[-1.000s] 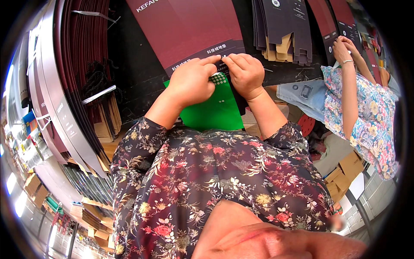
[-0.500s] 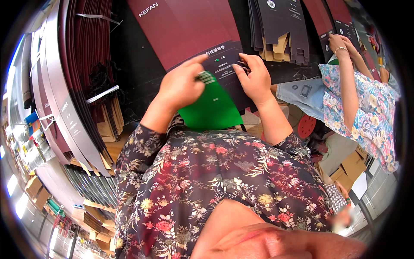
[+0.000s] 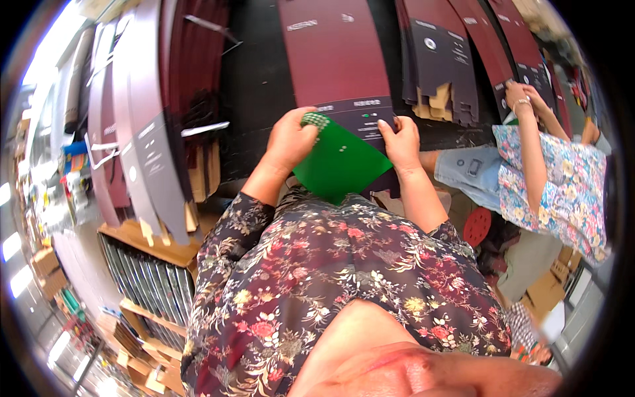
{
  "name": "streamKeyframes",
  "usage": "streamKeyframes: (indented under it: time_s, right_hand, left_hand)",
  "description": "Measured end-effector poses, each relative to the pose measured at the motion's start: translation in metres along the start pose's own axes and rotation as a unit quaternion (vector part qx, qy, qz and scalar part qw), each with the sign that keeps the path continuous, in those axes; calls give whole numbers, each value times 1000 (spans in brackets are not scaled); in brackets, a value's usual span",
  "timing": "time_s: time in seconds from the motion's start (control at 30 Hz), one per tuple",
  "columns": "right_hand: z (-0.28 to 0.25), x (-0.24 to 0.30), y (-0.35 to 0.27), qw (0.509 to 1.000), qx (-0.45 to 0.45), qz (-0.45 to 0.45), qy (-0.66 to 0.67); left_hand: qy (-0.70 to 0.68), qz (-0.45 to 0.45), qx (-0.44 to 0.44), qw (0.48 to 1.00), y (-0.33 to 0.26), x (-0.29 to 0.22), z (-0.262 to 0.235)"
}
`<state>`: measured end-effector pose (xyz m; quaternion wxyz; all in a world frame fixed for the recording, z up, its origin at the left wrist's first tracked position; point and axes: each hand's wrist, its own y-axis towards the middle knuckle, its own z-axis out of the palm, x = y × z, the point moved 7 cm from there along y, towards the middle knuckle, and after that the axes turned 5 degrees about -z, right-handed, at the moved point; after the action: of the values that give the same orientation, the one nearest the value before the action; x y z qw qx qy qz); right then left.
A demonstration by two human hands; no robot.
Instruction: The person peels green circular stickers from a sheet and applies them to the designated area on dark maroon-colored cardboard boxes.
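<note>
A flat maroon and dark grey carton (image 3: 337,63) lies in front of me, its dark printed end nearest my body. My left hand (image 3: 290,139) is closed on the upper left corner of a green sheet (image 3: 344,162). Small pale dots cluster at that corner, and a couple more sit mid-sheet. The sheet covers part of the carton's dark end and hangs toward my chest. My right hand (image 3: 402,142) is at the carton's right edge, thumb over the dark printed face and fingers curled by the edge. A small green spot (image 3: 365,116) shows on the print beside the thumb.
A strapped stack of maroon cartons (image 3: 192,73) stands left, beside greyish cartons (image 3: 142,119). More flat cartons (image 3: 433,59) lie right on the black table (image 3: 254,86). A co-worker in a floral top (image 3: 555,172) handles cartons farther right. A red perforated disc (image 3: 476,227) is below.
My view has shifted, so the scene sits farther right. My left hand has drawn back from the printed area with the green sheet, whose right corner has swung up. My right thumb presses the carton.
</note>
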<state>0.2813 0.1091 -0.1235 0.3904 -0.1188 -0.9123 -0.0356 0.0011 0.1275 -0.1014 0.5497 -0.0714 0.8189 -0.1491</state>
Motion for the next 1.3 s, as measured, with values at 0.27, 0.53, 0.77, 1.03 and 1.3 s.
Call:
streamKeyframes:
  time_s: [0.27, 0.53, 0.77, 1.03, 1.3]
  right_hand:
    - [-1, 87, 25, 980, 24, -195, -41]
    - [93, 307, 34, 881, 291, -294, 231]
    - [153, 319, 44, 919, 322, -226, 19]
    - [161, 296, 72, 925, 298, -200, 123]
    - [122, 284, 50, 957, 254, -132, 38]
  left_hand:
    - [164, 39, -12, 986, -70, -59, -48]
    - [118, 48, -24, 992, -93, -33, -33]
    - [86, 84, -58, 991, -86, -21, -26]
    - [69, 109, -54, 990, -62, -21, -25]
    - [76, 92, -39, 992, -46, -22, -8]
